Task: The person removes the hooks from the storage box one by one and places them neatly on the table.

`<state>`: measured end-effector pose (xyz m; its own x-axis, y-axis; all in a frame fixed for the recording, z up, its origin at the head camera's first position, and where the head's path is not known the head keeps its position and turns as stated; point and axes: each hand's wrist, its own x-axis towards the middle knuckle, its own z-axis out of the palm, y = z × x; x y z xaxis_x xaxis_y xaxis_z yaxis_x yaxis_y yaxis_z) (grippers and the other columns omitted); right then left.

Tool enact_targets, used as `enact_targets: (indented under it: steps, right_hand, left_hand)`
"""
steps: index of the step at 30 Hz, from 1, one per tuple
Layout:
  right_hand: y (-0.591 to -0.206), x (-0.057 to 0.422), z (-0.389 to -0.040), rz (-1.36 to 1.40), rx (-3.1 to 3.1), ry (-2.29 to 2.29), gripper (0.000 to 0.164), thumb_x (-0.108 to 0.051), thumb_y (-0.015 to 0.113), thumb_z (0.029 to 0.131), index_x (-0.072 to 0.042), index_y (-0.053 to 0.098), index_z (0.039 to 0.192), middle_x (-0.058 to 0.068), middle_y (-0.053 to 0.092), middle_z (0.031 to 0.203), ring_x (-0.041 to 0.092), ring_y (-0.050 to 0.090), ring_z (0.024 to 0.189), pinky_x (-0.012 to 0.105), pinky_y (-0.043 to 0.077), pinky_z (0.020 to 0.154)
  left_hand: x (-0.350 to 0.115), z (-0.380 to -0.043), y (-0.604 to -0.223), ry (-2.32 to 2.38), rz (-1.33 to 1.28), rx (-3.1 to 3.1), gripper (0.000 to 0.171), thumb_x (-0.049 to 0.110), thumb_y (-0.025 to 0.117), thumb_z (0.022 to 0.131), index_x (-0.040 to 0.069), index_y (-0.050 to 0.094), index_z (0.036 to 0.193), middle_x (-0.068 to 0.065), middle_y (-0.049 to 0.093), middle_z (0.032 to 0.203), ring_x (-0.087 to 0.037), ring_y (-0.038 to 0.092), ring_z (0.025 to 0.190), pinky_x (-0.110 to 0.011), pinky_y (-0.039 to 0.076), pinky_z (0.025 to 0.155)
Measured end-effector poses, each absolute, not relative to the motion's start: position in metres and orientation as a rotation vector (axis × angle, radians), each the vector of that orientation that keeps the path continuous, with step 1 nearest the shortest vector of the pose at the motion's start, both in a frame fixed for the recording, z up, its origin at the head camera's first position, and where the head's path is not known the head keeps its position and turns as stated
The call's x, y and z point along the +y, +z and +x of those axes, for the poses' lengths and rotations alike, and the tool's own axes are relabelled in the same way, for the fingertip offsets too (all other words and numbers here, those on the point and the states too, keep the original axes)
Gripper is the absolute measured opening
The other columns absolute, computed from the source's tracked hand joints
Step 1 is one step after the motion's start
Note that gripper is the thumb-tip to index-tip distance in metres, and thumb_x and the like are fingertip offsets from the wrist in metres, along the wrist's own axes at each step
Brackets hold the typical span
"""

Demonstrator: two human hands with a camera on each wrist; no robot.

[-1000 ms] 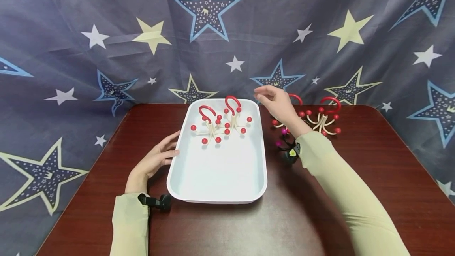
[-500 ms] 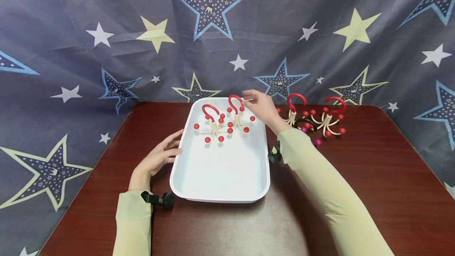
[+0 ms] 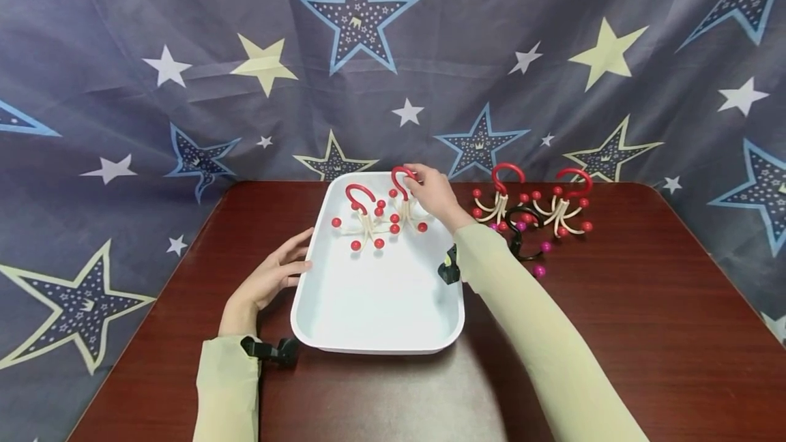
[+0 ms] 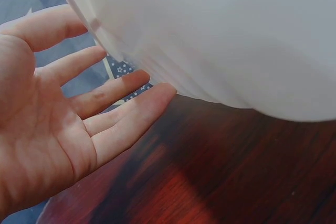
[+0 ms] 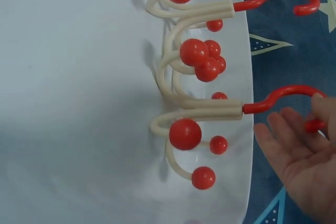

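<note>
A white tray [image 3: 377, 305] lies in the middle of the dark red table. Two hook hangers stand side by side at its far end, each with a red top hook and curved cream arms tipped with red balls. My right hand [image 3: 432, 191] has thumb and fingers at the top hook of the right-hand hanger [image 5: 215, 112], the thumb over its curve. The other hanger [image 5: 210, 12] stands to its left, untouched, their arms overlapping. Along the tray's left wall, my left hand [image 4: 63, 108] touches the side with relaxed, spread fingers.
Right of the tray, two more red-and-cream hangers stand, one [image 3: 501, 203] nearer the tray and one [image 3: 560, 207] farther right. In front of them is a black hanger [image 3: 517, 241] with magenta balls. Behind the table hangs a star-patterned cloth [image 3: 393, 74].
My right hand has moved left from the hangers outside the tray to the right-hand hanger's hook. The left hand stays at the tray's side.
</note>
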<state>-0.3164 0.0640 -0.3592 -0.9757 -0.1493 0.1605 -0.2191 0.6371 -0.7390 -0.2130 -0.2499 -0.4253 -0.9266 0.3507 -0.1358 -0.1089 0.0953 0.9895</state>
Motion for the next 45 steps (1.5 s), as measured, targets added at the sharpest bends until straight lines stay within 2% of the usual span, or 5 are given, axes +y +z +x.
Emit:
enact_targets:
  steps: [5, 20, 33, 40, 45]
  right_hand:
    - [-0.361, 0.063, -0.315, 0.299, -2.755, 1.314, 0.035, -0.025, 0.049, 0.094, -0.016, 0.054, 0.127, 0.006, 0.063, 0.109, 0.020, 0.060, 0.087, 0.033, 0.046, 0.080]
    - [-0.341, 0.070, -0.311, 0.395, -2.605, 1.475, 0.030, -0.021, 0.048, 0.095, -0.014, 0.057, 0.122, 0.008, 0.063, 0.114, 0.019, 0.063, 0.098, 0.028, 0.051, 0.079]
    - [-0.311, 0.096, -0.281, 0.437, -2.458, 1.681, 0.031, -0.021, 0.049, 0.094, -0.013, 0.056, 0.123, 0.009, 0.064, 0.112, 0.016, 0.061, 0.102, 0.029, 0.049, 0.085]
    - [-0.299, 0.113, -0.260, 0.561, -2.231, 1.876, 0.035, -0.017, 0.051, 0.093, -0.003, 0.053, 0.125, 0.020, 0.061, 0.114, 0.024, 0.059, 0.106, 0.033, 0.047, 0.087]
    - [-0.293, 0.127, -0.244, 0.585, -2.104, 1.950, 0.033, -0.015, 0.050, 0.093, 0.002, 0.053, 0.122, 0.023, 0.061, 0.112, 0.022, 0.062, 0.101, 0.036, 0.048, 0.085]
  left_hand:
    - [-0.248, -0.212, -0.427, 1.895, 0.265, 2.038, 0.065, 0.010, 0.055, 0.089, 0.022, 0.023, 0.145, -0.023, 0.034, 0.138, -0.013, 0.059, 0.100, -0.033, 0.052, 0.076]
    - [-0.250, -0.212, -0.424, 1.883, 0.214, 2.081, 0.064, 0.010, 0.055, 0.089, 0.024, 0.025, 0.144, -0.018, 0.034, 0.140, -0.012, 0.058, 0.100, -0.032, 0.052, 0.076]
    - [-0.249, -0.209, -0.425, 1.889, 0.185, 2.077, 0.065, 0.011, 0.055, 0.089, 0.024, 0.024, 0.144, -0.018, 0.033, 0.141, -0.010, 0.058, 0.099, -0.032, 0.051, 0.077]
    - [-0.249, -0.210, -0.426, 1.889, 0.197, 2.066, 0.066, 0.012, 0.056, 0.089, 0.024, 0.024, 0.145, -0.018, 0.032, 0.141, -0.010, 0.058, 0.099, -0.033, 0.051, 0.077]
    - [-0.249, -0.211, -0.428, 1.898, 0.219, 2.064, 0.065, 0.012, 0.056, 0.089, 0.024, 0.024, 0.144, -0.017, 0.035, 0.139, -0.011, 0.059, 0.099, -0.032, 0.052, 0.077]
